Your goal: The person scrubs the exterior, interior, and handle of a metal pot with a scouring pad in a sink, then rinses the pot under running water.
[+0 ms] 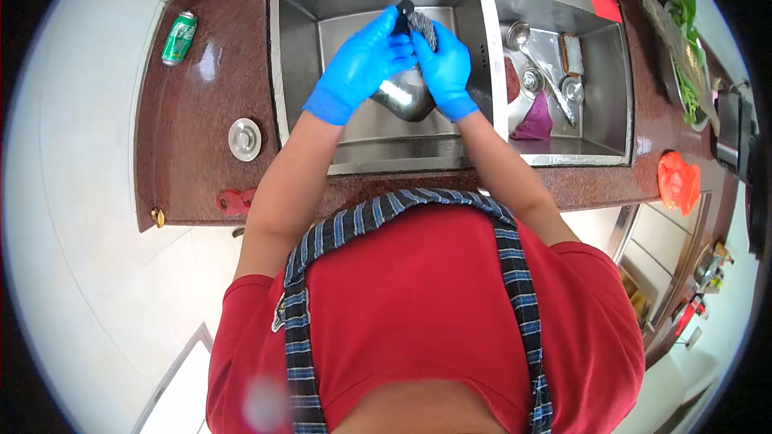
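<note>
Steel vessel (404, 95) with black handle (404, 18), held over the larger sink basin (354, 100); handle towards the far rim, long axis running roughly away from the chest. Forearms converge forward. Gloved left hand (362, 64) curls beside the handle; gloved right hand (447, 71) pinches grey scourer (423, 29). Green can (179, 38): white lettering, illegible.

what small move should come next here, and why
Probably draw the grey scrubber down onto the rounded metal vessel: the right hand has the scrubber up by the black handle, and the left hand seems to steady the vessel over the large sink.
</note>
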The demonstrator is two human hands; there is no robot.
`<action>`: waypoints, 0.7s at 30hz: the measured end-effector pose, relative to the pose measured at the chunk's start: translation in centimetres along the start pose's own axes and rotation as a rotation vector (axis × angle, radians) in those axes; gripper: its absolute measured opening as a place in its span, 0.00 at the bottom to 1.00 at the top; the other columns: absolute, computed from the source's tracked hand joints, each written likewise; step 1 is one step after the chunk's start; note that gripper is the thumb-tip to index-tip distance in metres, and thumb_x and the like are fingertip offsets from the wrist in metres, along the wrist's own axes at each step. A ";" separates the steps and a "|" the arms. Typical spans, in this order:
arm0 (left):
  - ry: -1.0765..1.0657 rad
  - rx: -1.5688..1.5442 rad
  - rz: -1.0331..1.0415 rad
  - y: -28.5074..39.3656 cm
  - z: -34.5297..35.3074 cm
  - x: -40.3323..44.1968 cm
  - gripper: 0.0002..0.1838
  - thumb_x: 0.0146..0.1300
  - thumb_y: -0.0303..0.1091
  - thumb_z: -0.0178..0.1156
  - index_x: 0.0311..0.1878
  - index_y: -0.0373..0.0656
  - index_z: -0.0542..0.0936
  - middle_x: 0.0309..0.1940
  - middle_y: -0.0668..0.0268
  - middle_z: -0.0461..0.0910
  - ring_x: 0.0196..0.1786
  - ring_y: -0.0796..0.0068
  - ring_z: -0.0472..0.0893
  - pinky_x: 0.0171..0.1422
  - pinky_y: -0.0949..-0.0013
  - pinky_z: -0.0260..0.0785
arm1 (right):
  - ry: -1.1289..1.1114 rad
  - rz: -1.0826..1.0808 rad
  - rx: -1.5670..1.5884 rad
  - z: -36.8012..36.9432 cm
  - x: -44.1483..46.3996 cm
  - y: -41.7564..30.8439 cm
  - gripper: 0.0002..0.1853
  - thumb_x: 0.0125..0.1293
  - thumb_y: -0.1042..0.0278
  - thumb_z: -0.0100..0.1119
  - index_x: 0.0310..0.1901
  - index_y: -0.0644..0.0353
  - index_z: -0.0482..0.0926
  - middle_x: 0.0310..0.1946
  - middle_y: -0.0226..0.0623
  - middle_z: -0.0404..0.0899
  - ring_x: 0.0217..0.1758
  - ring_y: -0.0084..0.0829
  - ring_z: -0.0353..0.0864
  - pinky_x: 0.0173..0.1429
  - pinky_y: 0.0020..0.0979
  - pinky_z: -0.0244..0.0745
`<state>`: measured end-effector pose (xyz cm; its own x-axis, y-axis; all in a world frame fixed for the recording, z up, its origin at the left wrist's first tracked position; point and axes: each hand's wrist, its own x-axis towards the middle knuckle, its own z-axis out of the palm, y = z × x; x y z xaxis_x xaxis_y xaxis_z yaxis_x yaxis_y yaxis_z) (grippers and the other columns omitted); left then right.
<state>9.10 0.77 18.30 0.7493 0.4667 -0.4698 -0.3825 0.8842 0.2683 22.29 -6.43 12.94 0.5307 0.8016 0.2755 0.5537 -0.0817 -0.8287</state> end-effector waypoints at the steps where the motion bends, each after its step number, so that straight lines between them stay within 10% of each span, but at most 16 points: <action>1: 0.170 0.697 0.298 0.1 -0.1 -0.3 0.33 0.53 0.43 0.69 0.57 0.36 0.70 0.38 0.63 0.77 0.38 0.74 0.77 0.43 0.70 0.72 | -0.015 0.051 -0.004 0.2 0.8 0.3 0.21 0.58 0.52 0.60 0.45 0.60 0.79 0.36 0.51 0.80 0.37 0.51 0.79 0.43 0.42 0.75; 3: 0.478 2.075 0.843 0.6 0.3 -0.9 0.39 0.50 0.49 0.70 0.61 0.36 0.69 0.39 0.60 0.77 0.36 0.75 0.78 0.41 0.72 0.71 | -0.046 0.112 -0.084 0.3 2.4 1.0 0.22 0.58 0.49 0.58 0.44 0.59 0.79 0.34 0.51 0.80 0.37 0.51 0.80 0.42 0.43 0.75; 4: 0.477 2.079 0.840 0.3 -0.6 -0.3 0.39 0.50 0.49 0.70 0.61 0.36 0.69 0.39 0.60 0.77 0.36 0.75 0.78 0.41 0.72 0.71 | -0.094 0.158 -0.161 0.6 3.1 1.4 0.23 0.58 0.46 0.56 0.44 0.59 0.79 0.33 0.52 0.80 0.36 0.51 0.80 0.42 0.44 0.75; 7: 0.281 1.102 0.394 -0.1 -3.3 3.1 0.29 0.53 0.37 0.66 0.58 0.36 0.71 0.41 0.61 0.80 0.40 0.77 0.78 0.44 0.71 0.71 | -0.151 0.149 -0.205 1.1 4.6 1.6 0.25 0.59 0.42 0.53 0.44 0.57 0.79 0.34 0.51 0.80 0.37 0.51 0.79 0.43 0.45 0.74; 15: 0.298 1.241 0.579 -0.6 -3.5 5.3 0.29 0.54 0.34 0.65 0.60 0.41 0.70 0.49 0.63 0.78 0.49 0.74 0.77 0.53 0.71 0.69 | -0.309 0.005 -0.019 1.5 5.5 3.0 0.26 0.60 0.42 0.51 0.49 0.55 0.77 0.39 0.50 0.80 0.42 0.52 0.78 0.47 0.45 0.73; 21: 0.446 0.709 0.634 -0.4 -3.5 1.5 0.15 0.59 0.34 0.62 0.48 0.39 0.76 0.40 0.64 0.79 0.41 0.71 0.80 0.45 0.65 0.75 | -0.351 0.117 0.287 1.5 6.8 0.8 0.26 0.61 0.46 0.56 0.49 0.62 0.76 0.39 0.43 0.82 0.41 0.36 0.81 0.48 0.34 0.73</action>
<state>8.51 1.21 14.50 0.1997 0.9329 -0.2995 -0.1231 0.3271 0.9369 25.38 -0.20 13.46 0.3025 0.9526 0.0321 0.2769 -0.0556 -0.9593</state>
